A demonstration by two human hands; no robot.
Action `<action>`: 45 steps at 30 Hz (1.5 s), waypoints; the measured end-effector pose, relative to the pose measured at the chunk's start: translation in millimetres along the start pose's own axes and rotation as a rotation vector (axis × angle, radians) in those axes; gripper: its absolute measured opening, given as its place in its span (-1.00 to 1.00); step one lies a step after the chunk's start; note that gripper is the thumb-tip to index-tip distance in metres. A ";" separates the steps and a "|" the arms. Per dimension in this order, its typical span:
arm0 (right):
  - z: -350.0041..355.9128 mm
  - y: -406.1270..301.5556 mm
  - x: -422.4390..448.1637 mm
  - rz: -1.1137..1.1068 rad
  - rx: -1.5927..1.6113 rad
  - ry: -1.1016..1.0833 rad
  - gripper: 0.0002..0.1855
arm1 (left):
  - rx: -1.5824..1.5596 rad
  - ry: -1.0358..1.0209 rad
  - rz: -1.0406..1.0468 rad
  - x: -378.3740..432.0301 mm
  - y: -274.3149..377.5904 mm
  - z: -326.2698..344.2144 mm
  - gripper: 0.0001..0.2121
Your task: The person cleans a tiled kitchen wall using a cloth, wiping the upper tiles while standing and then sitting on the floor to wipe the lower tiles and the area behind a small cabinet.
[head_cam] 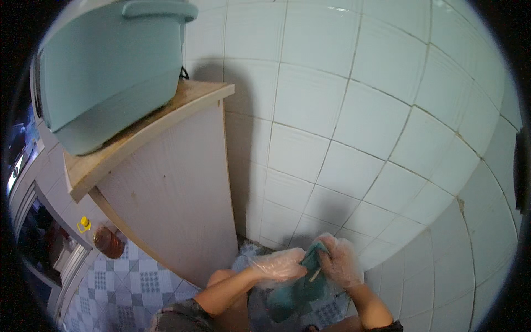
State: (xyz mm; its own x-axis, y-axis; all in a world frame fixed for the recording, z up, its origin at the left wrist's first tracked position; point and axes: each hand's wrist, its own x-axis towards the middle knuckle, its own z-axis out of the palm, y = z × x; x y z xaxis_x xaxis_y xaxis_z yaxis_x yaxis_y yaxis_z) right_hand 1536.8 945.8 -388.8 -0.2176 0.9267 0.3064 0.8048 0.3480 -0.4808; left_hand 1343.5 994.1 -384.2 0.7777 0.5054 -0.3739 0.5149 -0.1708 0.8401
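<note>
A dark green cloth [314,254] is bunched between my two hands, low in the view. My left hand [284,264], in a clear plastic disposable glove, grips its left side. My right hand [341,261], gloved the same way, holds the right side, with its fingers curled over the upper edge. A small pale strip [315,274] shows at the cloth between the hands. Below them, more teal-green material [286,301] hangs or lies near my legs; its exact form is unclear.
A pale green plastic tub [112,79] stands on a wooden-topped cabinet [174,182] at left. A bottle of reddish-brown liquid with a yellow cap [108,242] is on the patterned tile floor [141,282]. White tiled walls [307,153] rise in front and at right.
</note>
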 end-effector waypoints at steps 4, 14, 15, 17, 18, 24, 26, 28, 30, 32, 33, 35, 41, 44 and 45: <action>4.4 -3.8 39.2 -0.215 -0.023 0.026 -0.82 | -0.197 0.141 0.245 7.6 -30.4 -11.2 -0.87; 62.4 69.9 121.0 -0.329 0.498 -0.164 -0.78 | -0.045 0.606 -0.164 46.7 -65.3 -65.0 -0.76; 70.3 74.8 124.8 -0.297 0.578 -0.212 -0.78 | 0.112 0.687 -0.143 50.5 -71.0 -67.5 -0.75; 84.8 84.7 128.6 -0.287 0.645 -0.342 -0.75 | 0.216 0.699 -0.173 52.9 -79.9 -68.5 -0.74; 91.5 89.8 130.7 -0.334 0.603 -0.316 -0.74 | 0.263 0.702 -0.178 55.5 -82.6 -68.9 -0.73; 124.1 134.0 131.3 -0.246 0.782 -0.527 -0.70 | 0.295 0.655 -0.324 64.9 -69.3 -68.7 -0.77; 118.1 129.5 141.3 -0.217 0.816 -0.642 -0.67 | 0.333 0.653 -0.313 61.6 -64.5 -68.8 -0.80; 116.5 131.5 143.0 -0.183 0.833 -0.757 -0.63 | 0.256 0.605 -0.379 61.5 -63.8 -66.3 -0.75; 118.6 135.3 143.2 -0.204 0.882 -0.804 -0.59 | 0.218 0.585 -0.414 58.4 -58.3 -64.0 -0.73; 126.7 140.5 134.9 -0.274 0.924 -0.815 -0.52 | 0.231 0.581 -0.433 53.1 -51.9 -56.6 -0.75; 131.1 144.2 129.1 -0.312 0.909 -0.750 -0.51 | 0.244 0.566 -0.425 52.3 -52.7 -57.6 -0.75; 135.1 149.3 121.5 -0.390 0.877 -0.622 -0.50 | 0.261 0.511 -0.419 50.2 -54.9 -58.0 -0.77; 139.3 146.6 121.7 -0.373 0.803 -0.649 -0.52 | 0.308 0.501 -0.372 48.7 -52.9 -61.6 -0.85; 137.7 144.8 129.4 -0.372 0.862 -0.694 -0.53 | 0.211 0.539 -0.346 46.9 -73.8 -46.9 -0.85; 138.5 145.2 130.9 -0.366 0.881 -0.712 -0.52 | 0.212 0.536 -0.348 48.2 -74.9 -48.5 -0.86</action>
State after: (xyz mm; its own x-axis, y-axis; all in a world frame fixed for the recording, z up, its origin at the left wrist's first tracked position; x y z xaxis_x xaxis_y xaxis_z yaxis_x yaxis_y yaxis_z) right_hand 1548.7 1137.4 -532.3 -0.8373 0.5253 0.1519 0.0347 0.3283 -0.9439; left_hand 1324.9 1072.3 -446.0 0.2957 0.9014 -0.3163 0.8050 -0.0568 0.5906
